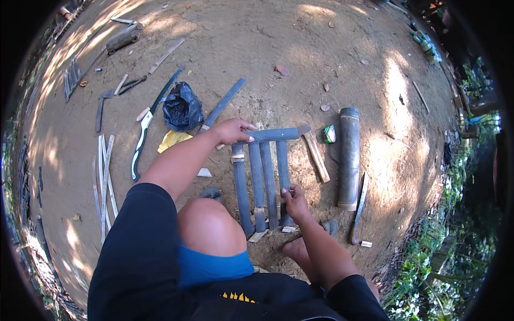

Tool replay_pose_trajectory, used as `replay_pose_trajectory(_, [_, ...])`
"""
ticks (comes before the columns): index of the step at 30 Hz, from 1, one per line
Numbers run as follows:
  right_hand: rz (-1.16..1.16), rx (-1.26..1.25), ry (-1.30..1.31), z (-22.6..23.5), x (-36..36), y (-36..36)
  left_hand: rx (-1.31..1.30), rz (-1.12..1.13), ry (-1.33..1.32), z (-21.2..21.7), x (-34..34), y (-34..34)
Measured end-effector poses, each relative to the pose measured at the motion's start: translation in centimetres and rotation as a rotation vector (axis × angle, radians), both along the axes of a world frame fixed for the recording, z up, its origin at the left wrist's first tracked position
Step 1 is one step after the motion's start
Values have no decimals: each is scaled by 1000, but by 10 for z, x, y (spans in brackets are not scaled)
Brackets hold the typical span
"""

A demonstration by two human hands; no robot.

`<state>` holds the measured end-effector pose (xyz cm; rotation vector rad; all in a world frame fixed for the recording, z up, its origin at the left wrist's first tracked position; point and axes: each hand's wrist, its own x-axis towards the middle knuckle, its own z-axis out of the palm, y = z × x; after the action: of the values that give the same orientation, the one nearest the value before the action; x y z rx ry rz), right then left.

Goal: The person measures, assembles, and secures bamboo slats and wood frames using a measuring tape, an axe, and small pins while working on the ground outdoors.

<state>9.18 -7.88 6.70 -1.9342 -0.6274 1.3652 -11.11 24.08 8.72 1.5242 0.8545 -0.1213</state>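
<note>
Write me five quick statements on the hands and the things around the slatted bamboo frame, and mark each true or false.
1. The left hand holds the top crosspiece. True.
2. The right hand touches the leftmost slat. False: the right hand is at the rightmost slat.
3. The bamboo tube lies right of the frame. True.
4. The black plastic bag touches the bamboo tube. False: the bag is left of the frame.
5. The saw handle is white and dark. True.

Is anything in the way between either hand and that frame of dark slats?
Nothing visible: the left hand grips the frame of dark slats near the left of its top bar, and the right hand is on its rightmost upright. The wooden-handled tool lies off the bar's right end.
</note>
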Motion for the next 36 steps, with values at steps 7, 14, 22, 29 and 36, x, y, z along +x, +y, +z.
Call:
replay_pose_trajectory(7, [255,-229,-327,-84,29,46,351,-19,181,-109,37,16])
replay_pose_trajectory(14, [486,-138,-535,-74,39,69,749,-100,292,-105,36,9])
replay_pose_trajectory(22, [542,-228,-640,-63,23,55,833,-111,215,-123,11,9])
replay_pose_trajectory(29, [576,-293,-710,-75,15,40,817,-107,257,-127,10,12])
replay_pose_trajectory(36, [565,-185,-754,-84,14,32,688,-209,367,-114,15,17])
